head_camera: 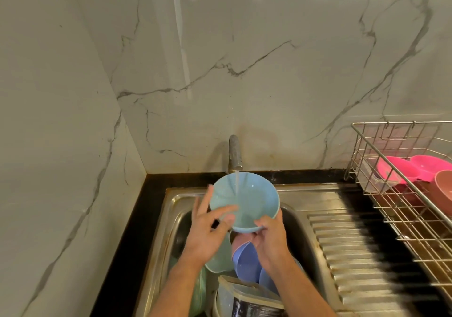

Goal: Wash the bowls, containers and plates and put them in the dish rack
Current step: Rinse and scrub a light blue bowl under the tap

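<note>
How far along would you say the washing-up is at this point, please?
Done: pink bowls and a brown bowl sit in the dish rack. In hand: the right hand holds a light blue bowl under the tap. Left: dishes piled in the sink.

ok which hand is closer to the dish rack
Right. The right hand grips the near rim of the light blue bowl on the side toward the dish rack; the left hand rubs the bowl's far side.

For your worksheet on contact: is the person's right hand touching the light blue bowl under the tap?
Touching. The head view shows the right hand gripping the light blue bowl at its near rim, thumb over the edge, fingers beneath.
</note>
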